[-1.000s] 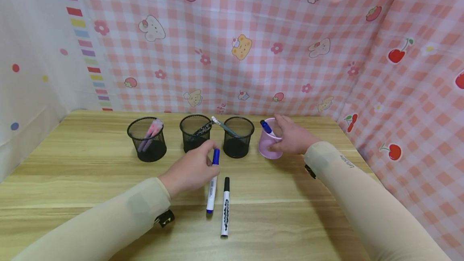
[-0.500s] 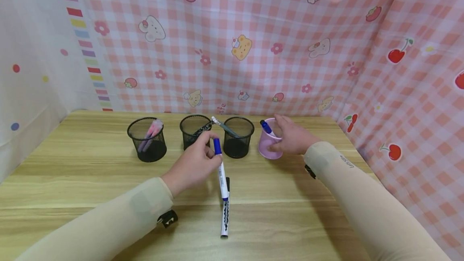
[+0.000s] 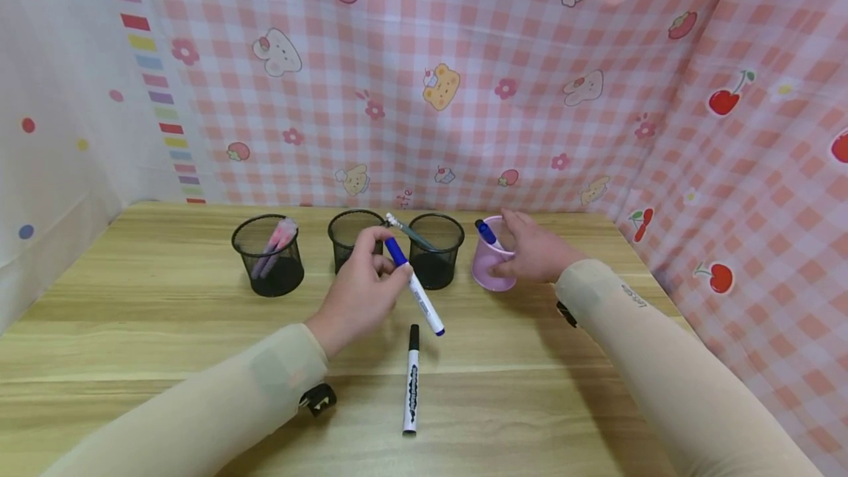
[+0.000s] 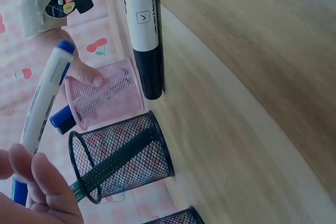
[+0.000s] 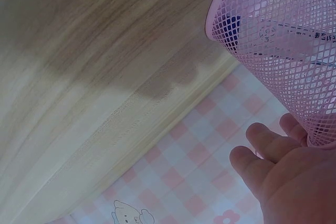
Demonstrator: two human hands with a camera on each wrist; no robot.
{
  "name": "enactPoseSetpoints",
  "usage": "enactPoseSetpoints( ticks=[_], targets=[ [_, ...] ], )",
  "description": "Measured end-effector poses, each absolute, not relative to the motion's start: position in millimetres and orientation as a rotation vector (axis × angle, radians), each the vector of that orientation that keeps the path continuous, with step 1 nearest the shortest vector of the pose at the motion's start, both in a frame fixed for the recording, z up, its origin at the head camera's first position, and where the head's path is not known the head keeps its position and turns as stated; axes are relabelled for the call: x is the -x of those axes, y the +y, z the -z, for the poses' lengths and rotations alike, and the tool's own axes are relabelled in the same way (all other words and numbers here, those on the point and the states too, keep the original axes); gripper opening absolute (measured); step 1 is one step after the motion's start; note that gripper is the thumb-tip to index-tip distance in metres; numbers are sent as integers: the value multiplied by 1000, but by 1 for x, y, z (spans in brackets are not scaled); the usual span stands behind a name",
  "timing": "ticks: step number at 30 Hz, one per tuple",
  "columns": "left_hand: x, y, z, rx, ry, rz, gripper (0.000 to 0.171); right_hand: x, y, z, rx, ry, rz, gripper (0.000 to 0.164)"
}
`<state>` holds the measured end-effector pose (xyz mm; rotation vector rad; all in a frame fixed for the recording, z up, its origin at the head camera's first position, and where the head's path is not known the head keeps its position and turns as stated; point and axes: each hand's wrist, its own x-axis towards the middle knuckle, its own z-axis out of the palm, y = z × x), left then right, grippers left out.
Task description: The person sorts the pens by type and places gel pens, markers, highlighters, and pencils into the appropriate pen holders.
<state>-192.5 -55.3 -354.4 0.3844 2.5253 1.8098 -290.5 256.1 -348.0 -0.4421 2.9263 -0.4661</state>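
My left hand (image 3: 363,293) pinches a white marker with a blue cap (image 3: 424,300) by its capped end. The marker hangs aslant above the table, its other end pointing down toward the right. My right hand (image 3: 539,249) grips a pink mesh pen holder (image 3: 483,269), thumb on the near side. Some of its fingers (image 5: 273,142) stick out beside the mesh in the right wrist view. Inside that pen holder leans another blue-capped marker (image 3: 487,232). A white marker with a black cap (image 3: 411,381) lies on the table in front of the left hand.
Three black mesh pen holders stand to the left of the pink one. The leftmost (image 3: 277,282) has pinkish pens in it. The middle one (image 3: 341,252) is partly behind my left hand, and the right one (image 3: 433,274) contains a teal pen (image 3: 417,235). A checked cloth (image 3: 397,43) hangs behind.
My left hand has lifted the blue-capped marker and shifted slightly right and farther away; the marker's lower end has swung right, past the black-capped marker. My right hand has stayed on the pink pen holder.
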Motion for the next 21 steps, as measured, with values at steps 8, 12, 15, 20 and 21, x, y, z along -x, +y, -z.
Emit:
enactPoseSetpoints(
  ticks=[8,12,15,20,21],
  targets=[
    [196,-44,353,-379,2483,-2015,50,290,256,348,454,2934,475,122],
    [197,-36,352,-355,2454,-2091,51,289,257,347,463,2934,476,121],
    [199,-30,352,-322,2466,-2113,51,289,257,347,464,2936,469,121],
    [201,-21,351,-291,2483,-2143,48,290,257,347,462,2929,474,122],
    [201,-18,351,-292,2484,-2150,48,290,257,347,461,2929,475,122]
  ],
)
